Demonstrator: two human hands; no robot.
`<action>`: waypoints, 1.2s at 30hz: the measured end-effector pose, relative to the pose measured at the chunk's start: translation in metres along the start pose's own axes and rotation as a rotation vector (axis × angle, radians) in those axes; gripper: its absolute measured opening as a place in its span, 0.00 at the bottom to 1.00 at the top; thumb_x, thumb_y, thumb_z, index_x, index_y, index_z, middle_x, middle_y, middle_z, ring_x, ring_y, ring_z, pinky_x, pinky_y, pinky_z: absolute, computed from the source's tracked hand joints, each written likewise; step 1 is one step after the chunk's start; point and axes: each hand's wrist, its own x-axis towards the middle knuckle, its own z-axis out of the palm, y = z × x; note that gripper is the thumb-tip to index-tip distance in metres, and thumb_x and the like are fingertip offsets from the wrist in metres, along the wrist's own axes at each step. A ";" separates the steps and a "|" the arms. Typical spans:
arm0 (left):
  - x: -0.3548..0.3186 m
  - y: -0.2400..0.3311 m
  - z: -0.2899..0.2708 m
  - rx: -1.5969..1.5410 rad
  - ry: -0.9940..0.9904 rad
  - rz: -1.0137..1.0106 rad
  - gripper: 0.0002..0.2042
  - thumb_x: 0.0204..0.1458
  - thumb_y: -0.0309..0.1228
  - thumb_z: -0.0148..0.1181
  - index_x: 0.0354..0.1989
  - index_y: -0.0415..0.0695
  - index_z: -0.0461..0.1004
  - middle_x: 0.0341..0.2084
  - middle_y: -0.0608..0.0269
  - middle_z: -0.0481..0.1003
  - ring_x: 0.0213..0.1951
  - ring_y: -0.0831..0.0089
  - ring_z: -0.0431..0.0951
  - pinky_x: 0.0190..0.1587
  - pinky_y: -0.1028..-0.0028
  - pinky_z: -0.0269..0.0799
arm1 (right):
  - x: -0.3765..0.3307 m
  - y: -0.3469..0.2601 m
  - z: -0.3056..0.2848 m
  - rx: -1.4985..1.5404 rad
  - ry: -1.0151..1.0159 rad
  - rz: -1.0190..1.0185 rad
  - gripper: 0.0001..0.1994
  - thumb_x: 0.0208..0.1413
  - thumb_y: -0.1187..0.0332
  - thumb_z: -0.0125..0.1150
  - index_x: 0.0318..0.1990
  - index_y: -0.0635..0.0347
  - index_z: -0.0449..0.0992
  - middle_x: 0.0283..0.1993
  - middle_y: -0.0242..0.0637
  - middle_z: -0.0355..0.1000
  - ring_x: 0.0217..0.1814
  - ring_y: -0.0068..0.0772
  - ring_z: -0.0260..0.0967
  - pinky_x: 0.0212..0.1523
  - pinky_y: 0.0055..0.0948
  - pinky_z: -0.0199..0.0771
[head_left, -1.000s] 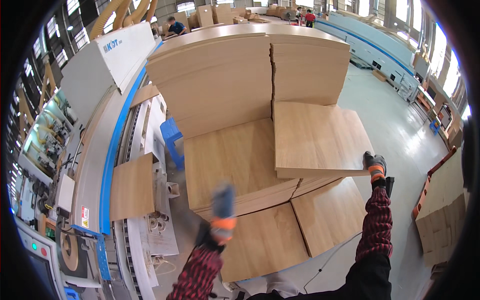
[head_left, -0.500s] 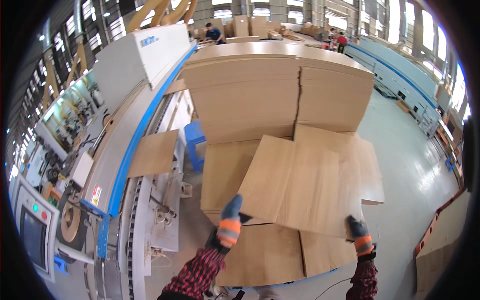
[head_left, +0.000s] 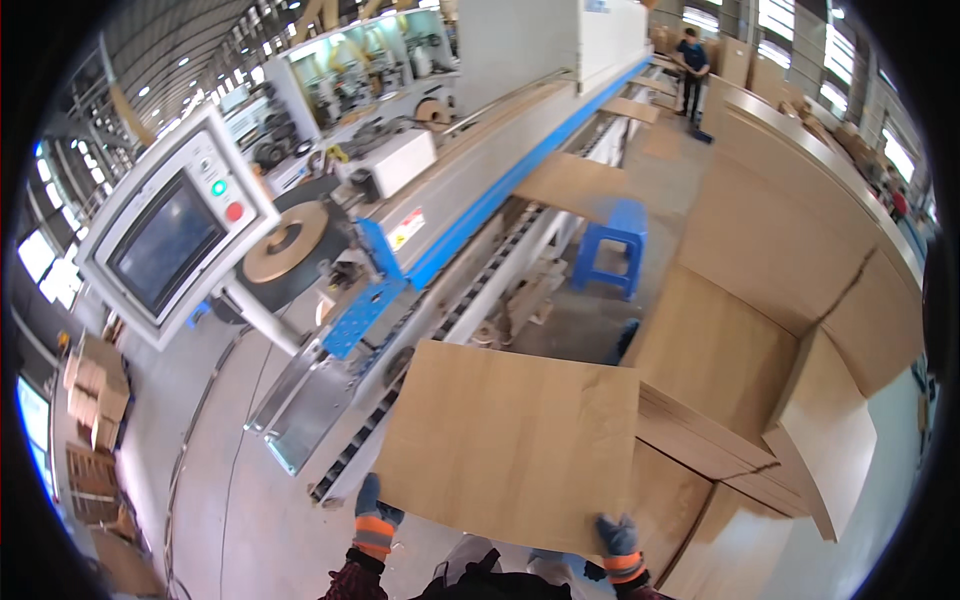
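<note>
A rectangular wood-grain board [head_left: 510, 450] is held up in front of my body, between the machine's feed track and the board stacks. My left hand [head_left: 374, 520], in a grey glove with an orange band, closes on its near left corner. At the near right corner my right hand [head_left: 618, 543], gloved alike, also grips it. The board's far edge reaches over part of the black chain track [head_left: 385, 395] of a long edge-banding machine [head_left: 510, 190]. Fingers under the board are hidden.
Stacked boards [head_left: 715, 345] stand at my right, with a tilted loose board [head_left: 822, 430] on them. A blue stool [head_left: 615, 245] is beyond. Another board [head_left: 570, 182] lies on the machine. Left are a control panel [head_left: 168, 240] and a tape roll [head_left: 287, 242]. A person [head_left: 691, 70] stands far back.
My view has turned left toward the machine. The board has come off the stack, with both hands still on it, and is now beside the near end of the chain track.
</note>
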 end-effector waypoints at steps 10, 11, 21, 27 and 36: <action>0.020 -0.050 -0.045 0.202 0.143 -0.033 0.20 0.48 0.44 0.55 0.47 0.50 0.65 0.40 0.61 0.71 0.42 0.64 0.70 0.42 0.59 0.67 | -0.005 0.087 0.262 0.160 -0.080 0.061 0.17 0.48 0.68 0.57 0.46 0.62 0.69 0.40 0.34 0.70 0.40 0.29 0.67 0.40 0.27 0.68; 0.013 -0.037 -0.005 0.250 0.226 0.013 0.19 0.49 0.43 0.54 0.47 0.46 0.65 0.39 0.62 0.71 0.40 0.64 0.71 0.43 0.61 0.67 | -0.002 0.089 0.287 0.100 -0.053 0.039 0.16 0.49 0.68 0.57 0.46 0.62 0.69 0.40 0.34 0.70 0.39 0.29 0.67 0.39 0.27 0.68; 0.099 -0.039 0.027 0.191 -0.084 -0.005 0.23 0.48 0.45 0.53 0.48 0.43 0.65 0.43 0.60 0.69 0.43 0.62 0.69 0.45 0.64 0.67 | 0.069 0.016 0.287 0.204 -0.230 0.174 0.15 0.52 0.66 0.54 0.45 0.63 0.67 0.36 0.34 0.69 0.36 0.28 0.66 0.38 0.27 0.66; 0.148 -0.075 0.072 0.248 -0.273 -0.102 0.31 0.47 0.54 0.49 0.54 0.44 0.60 0.52 0.58 0.63 0.51 0.59 0.64 0.52 0.60 0.59 | 0.128 -0.045 0.117 -0.349 0.352 -0.541 0.14 0.50 0.63 0.51 0.41 0.64 0.67 0.42 0.46 0.67 0.43 0.46 0.63 0.44 0.39 0.62; 0.200 -0.118 0.157 0.365 -0.236 -0.123 0.30 0.47 0.52 0.50 0.53 0.43 0.61 0.51 0.61 0.64 0.50 0.61 0.64 0.52 0.63 0.57 | -0.044 -0.173 -0.433 -1.033 1.920 0.266 0.32 0.42 0.43 0.50 0.47 0.62 0.66 0.48 0.50 0.65 0.52 0.50 0.61 0.52 0.41 0.59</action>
